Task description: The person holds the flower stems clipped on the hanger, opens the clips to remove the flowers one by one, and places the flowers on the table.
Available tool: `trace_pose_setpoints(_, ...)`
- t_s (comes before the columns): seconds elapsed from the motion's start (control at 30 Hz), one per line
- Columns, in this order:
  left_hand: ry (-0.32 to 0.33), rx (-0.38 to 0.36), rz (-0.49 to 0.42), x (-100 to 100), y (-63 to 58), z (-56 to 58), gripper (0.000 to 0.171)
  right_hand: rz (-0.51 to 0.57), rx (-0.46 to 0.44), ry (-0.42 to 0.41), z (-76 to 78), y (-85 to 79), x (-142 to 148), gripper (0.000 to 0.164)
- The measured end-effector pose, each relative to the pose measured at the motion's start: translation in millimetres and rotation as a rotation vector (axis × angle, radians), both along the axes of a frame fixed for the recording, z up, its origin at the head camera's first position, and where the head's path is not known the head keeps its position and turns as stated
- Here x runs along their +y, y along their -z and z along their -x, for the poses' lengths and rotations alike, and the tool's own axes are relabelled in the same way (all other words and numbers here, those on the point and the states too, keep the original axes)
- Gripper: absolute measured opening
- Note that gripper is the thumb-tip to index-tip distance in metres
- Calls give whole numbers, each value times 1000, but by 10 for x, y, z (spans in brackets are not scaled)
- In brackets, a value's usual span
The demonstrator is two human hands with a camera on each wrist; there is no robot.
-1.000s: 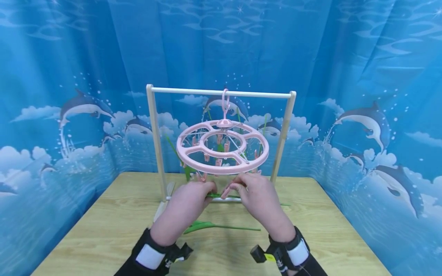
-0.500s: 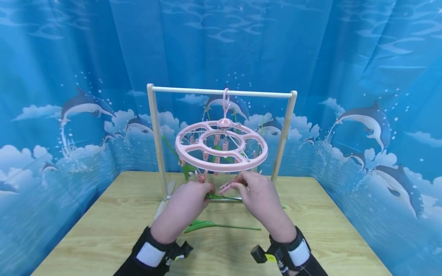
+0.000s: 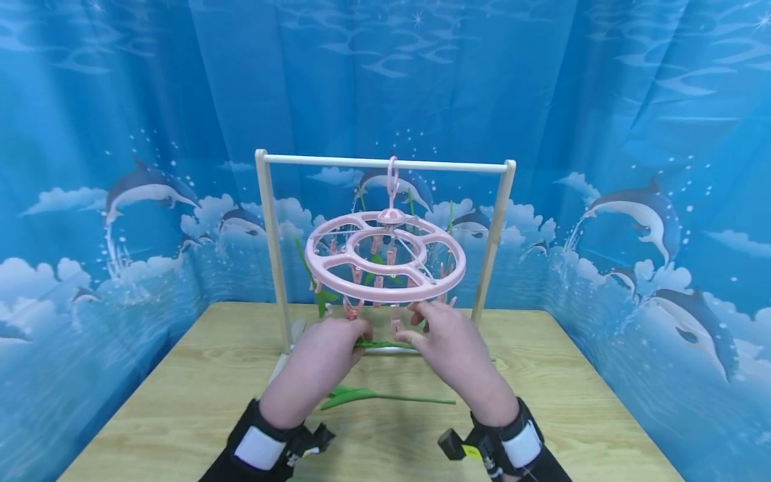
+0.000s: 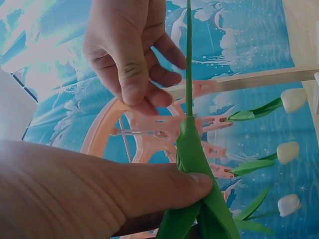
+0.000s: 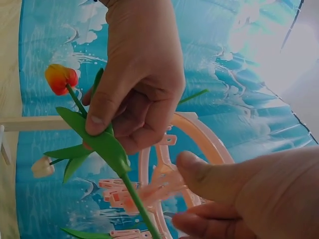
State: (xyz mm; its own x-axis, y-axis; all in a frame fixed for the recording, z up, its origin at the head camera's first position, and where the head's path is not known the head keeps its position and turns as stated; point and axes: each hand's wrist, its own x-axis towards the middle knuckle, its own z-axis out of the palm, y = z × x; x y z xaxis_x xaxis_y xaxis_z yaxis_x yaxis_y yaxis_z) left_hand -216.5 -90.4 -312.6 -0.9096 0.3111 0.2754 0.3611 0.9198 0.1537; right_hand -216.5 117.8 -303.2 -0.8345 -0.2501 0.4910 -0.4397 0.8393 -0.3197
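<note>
Just below the pink round clip hanger [image 3: 385, 293], my left hand [image 3: 334, 338] pinches an artificial tulip [image 5: 61, 78] with a red-yellow bloom. Its thumb presses on the green leaves [image 4: 199, 159], and the stem points toward the right hand. My right hand [image 3: 448, 338] has thumb and fingers parted, with nothing seen between them in the left wrist view. Close by its fingertips hangs a pink clothespin [image 3: 396, 320], blurred in the right wrist view. White tulips [image 4: 294, 99] hang bloom-down from other clips of the hanger. In the head view the left hand hides the held bloom.
The hanger hooks over the white bar [image 3: 337, 161] of a wooden stand [image 3: 274, 248]. Another green stem with leaves [image 3: 361, 395] lies on the wooden table [image 3: 199, 402] before the stand. A blue dolphin-print curtain [image 3: 385, 80] surrounds the table.
My right fingers held the clothespin tilted before; they have parted from it and it hangs upright. The left hand keeps its pinch on the tulip, almost in the same place.
</note>
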Motion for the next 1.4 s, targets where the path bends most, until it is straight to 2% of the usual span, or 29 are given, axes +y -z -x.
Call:
trace_pose_setpoints(0.1,8,-1,-12,-8,-20,-5,22,-52,-18,27,-8,-15,32,45)
trace_pose_setpoints(0.23,3,0,-27,-21,-36,-14,21,-157,-65,60,-5,-31,54,33)
trace_pose_setpoints(0.4,-5,24,-20,-41,-41,-17,20,-249,-133,42,11,-16,57,20)
trace_pose_setpoints(0.6,-32,48,9,-61,-44,6,22,-238,-171,30,37,-9,58,13)
trace_pose_setpoints(0.83,-31,31,15,-73,-17,25,20,-240,-195,36,61,34,46,10)
trace_pose_setpoints(1.03,-37,-11,18,-70,27,28,18,-266,-197,21,81,99,40,10)
trace_pose_setpoints(1.4,-49,-79,-13,-72,95,72,18,-208,-239,-20,139,184,32,11)
